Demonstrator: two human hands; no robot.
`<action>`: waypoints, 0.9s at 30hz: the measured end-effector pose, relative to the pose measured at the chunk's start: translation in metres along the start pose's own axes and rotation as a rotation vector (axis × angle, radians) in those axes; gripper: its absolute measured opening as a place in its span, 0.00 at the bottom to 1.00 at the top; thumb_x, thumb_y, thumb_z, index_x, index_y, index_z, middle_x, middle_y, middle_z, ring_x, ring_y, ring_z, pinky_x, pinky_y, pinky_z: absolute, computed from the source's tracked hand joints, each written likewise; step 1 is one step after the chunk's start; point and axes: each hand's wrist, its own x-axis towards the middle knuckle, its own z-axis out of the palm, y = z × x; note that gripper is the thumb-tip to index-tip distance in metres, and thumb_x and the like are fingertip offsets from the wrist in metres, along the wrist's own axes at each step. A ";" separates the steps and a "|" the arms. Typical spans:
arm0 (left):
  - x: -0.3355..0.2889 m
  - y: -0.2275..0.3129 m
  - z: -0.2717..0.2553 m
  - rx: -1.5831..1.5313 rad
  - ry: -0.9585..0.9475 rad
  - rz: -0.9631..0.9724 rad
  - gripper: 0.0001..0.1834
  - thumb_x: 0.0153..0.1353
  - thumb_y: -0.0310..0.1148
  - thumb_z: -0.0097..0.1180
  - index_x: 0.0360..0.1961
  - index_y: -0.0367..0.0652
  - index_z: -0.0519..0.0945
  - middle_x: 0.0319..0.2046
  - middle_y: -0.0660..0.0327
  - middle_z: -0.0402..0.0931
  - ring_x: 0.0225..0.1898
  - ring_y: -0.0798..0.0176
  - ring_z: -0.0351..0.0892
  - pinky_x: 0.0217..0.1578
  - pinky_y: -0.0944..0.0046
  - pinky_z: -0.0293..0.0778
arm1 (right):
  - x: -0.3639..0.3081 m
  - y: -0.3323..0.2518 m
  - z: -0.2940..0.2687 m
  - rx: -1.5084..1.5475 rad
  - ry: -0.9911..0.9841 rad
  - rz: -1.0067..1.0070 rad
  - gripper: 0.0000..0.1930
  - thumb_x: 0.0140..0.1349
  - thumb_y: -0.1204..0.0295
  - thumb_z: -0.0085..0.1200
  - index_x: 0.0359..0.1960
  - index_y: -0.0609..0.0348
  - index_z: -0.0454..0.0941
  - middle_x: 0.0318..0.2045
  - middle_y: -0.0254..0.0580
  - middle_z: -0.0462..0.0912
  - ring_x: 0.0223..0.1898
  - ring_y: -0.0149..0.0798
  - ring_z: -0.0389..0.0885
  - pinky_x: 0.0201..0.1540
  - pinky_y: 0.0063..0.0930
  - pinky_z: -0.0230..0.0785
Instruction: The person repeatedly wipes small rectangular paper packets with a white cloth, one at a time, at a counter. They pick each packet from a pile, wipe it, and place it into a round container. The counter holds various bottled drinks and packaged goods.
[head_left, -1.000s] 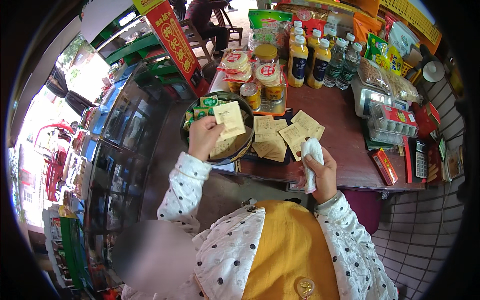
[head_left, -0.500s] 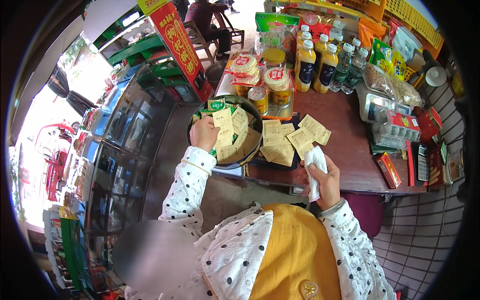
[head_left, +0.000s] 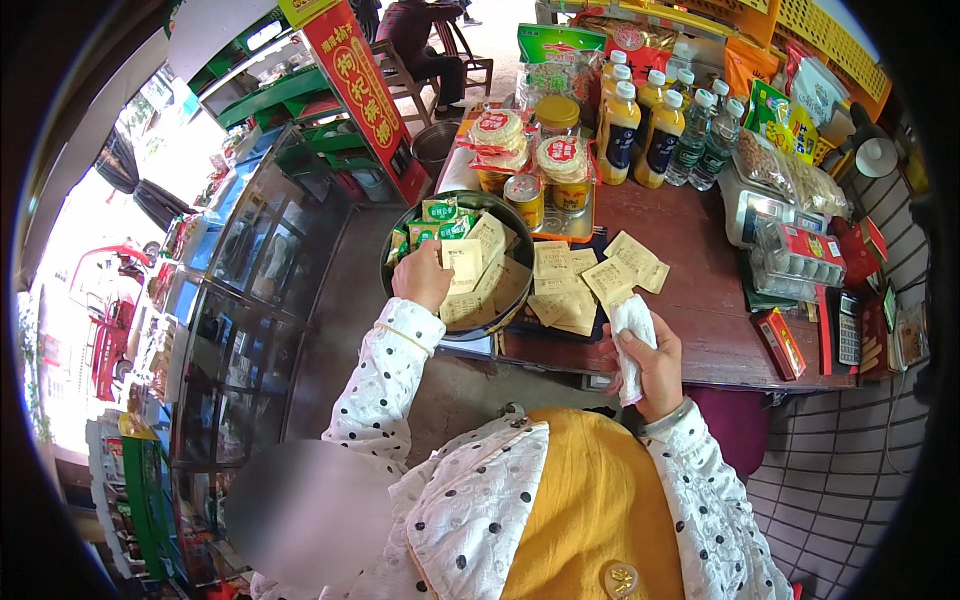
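My left hand (head_left: 421,276) is over the left side of a round dark basin (head_left: 389,281), its fingers pinched on the edge of a beige paper packet (head_left: 462,264). More beige packets lie in the basin, with several green packets (head_left: 440,211) along its far side. My right hand (head_left: 657,366) is closed around a folded white cloth (head_left: 630,348) at the table's near edge. Just beyond it, loose beige packets (head_left: 562,302) lie spread on a dark tray (head_left: 520,321) beside the basin. The cloth hides some of my right fingers.
Behind the tray stand cans (head_left: 524,197) and stacked packages of round white food (head_left: 497,136). Yellow bottles (head_left: 662,138) and clear bottles (head_left: 717,145) are farther back. A scale (head_left: 764,222), an egg carton (head_left: 797,262), a red box (head_left: 780,343) and a calculator (head_left: 849,329) sit at right on the table (head_left: 690,301).
My left hand has moved slightly right and nearer, and the packet in it now sits lower over the basin. More green packets show. My right hand keeps its hold on the cloth.
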 end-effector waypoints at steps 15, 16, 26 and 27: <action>-0.025 0.035 -0.032 0.146 0.164 0.167 0.25 0.51 0.38 0.64 0.51 0.46 0.73 0.28 0.55 0.80 0.32 0.48 0.81 0.32 0.50 0.74 | 0.001 -0.002 -0.011 0.004 0.009 -0.036 0.13 0.61 0.77 0.52 0.49 0.62 0.74 0.28 0.43 0.82 0.21 0.32 0.79 0.18 0.24 0.72; -0.033 0.047 -0.038 0.078 0.197 0.210 0.23 0.52 0.36 0.64 0.50 0.48 0.75 0.26 0.58 0.80 0.29 0.50 0.81 0.29 0.52 0.73 | -0.001 -0.005 -0.015 0.020 0.007 -0.013 0.14 0.61 0.77 0.52 0.50 0.62 0.73 0.29 0.43 0.82 0.22 0.32 0.80 0.20 0.24 0.73; -0.087 0.146 0.022 -0.084 -0.047 0.620 0.23 0.50 0.35 0.64 0.47 0.38 0.76 0.40 0.52 0.80 0.44 0.48 0.78 0.41 0.57 0.74 | -0.005 -0.004 -0.043 0.064 0.086 -0.067 0.15 0.61 0.77 0.53 0.50 0.62 0.72 0.27 0.45 0.82 0.19 0.33 0.79 0.15 0.26 0.71; -0.083 0.154 0.031 -0.057 -0.036 0.633 0.24 0.51 0.36 0.64 0.48 0.38 0.75 0.41 0.51 0.79 0.45 0.48 0.77 0.43 0.57 0.73 | -0.007 -0.004 -0.046 0.078 0.087 -0.078 0.15 0.61 0.77 0.53 0.50 0.62 0.72 0.27 0.45 0.82 0.19 0.33 0.79 0.15 0.26 0.71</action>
